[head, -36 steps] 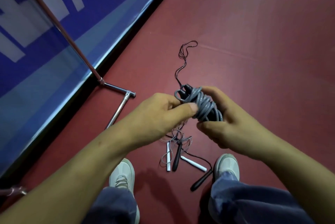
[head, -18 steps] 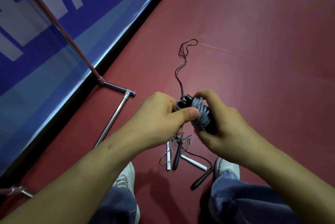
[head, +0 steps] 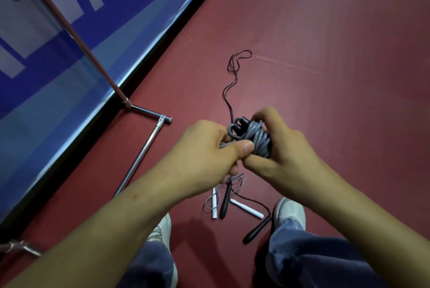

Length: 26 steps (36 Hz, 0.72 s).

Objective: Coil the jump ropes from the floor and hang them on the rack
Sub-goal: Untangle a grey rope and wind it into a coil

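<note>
A grey jump rope [head: 257, 139], wound into a tight bundle with its dark handles poking out at the top, is held between both hands above the floor. My left hand [head: 209, 155] pinches the bundle's left side with thumb on top. My right hand [head: 281, 148] curls round its right side. Below them on the red floor lie a black-handled rope [head: 225, 201], whose thin cord [head: 232, 73] runs away from me, and a white-handled rope [head: 246, 208]. The chrome rack [head: 142, 148] stands at the left, its upright pole [head: 69, 29] slanting up.
A blue and white wall banner [head: 58, 78] runs along the left behind the rack. My two white shoes [head: 289, 211] and jeans legs sit at the bottom edge, the floor ropes between them. Red floor [head: 325, 54] stretches to the right and ahead.
My right hand has closed further over the top of the grey bundle. Both hands have squeezed it tighter and drifted slightly nearer to me.
</note>
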### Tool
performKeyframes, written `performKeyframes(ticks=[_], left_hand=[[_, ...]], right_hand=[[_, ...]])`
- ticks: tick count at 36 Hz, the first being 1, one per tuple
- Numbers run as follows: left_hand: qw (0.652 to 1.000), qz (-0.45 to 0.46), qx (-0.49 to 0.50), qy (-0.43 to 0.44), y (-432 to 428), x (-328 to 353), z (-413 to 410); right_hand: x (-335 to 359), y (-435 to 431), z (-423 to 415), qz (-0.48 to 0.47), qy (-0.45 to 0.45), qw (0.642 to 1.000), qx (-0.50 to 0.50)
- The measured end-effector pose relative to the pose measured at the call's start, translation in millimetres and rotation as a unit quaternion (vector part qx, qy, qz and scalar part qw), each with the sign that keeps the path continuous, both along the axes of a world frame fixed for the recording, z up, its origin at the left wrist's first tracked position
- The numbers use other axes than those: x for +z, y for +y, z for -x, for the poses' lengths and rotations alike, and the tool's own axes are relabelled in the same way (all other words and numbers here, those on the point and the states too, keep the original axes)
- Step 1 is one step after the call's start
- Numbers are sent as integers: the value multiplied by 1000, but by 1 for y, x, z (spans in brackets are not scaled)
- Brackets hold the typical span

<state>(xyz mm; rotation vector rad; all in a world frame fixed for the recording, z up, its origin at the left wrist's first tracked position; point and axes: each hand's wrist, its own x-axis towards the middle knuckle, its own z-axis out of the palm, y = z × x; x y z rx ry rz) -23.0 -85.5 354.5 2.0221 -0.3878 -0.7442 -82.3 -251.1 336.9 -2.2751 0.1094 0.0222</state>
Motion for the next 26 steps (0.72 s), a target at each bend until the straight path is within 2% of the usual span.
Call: performKeyframes(ticks=[3,11,14,17,19,22,26], left_hand=[[999,-20,-10,-49,4,-1,1],[986,37,-3,-162,10,-3,6],[987,81,-19,-139,12,-2,3],[987,139,15,-85,12,6,1],[982,154,51,-94,13,6,-2],[977,129,94,-140,14,2,-8],[968,196,148,-44,14,3,-13]], right_hand=[[-2,-2,-3,-4,17,1000,-10],[-7,-9,-7,-7,48,998,-32],[-3,-7,-5,-16,43,999,-23],[4,-5,-4,-21,39,999,-12],[7,-2,-3,-23,36,999,-3],[9,3,-2,-31,27,999,-6],[10,2,-3,-49,15,998,-31]])
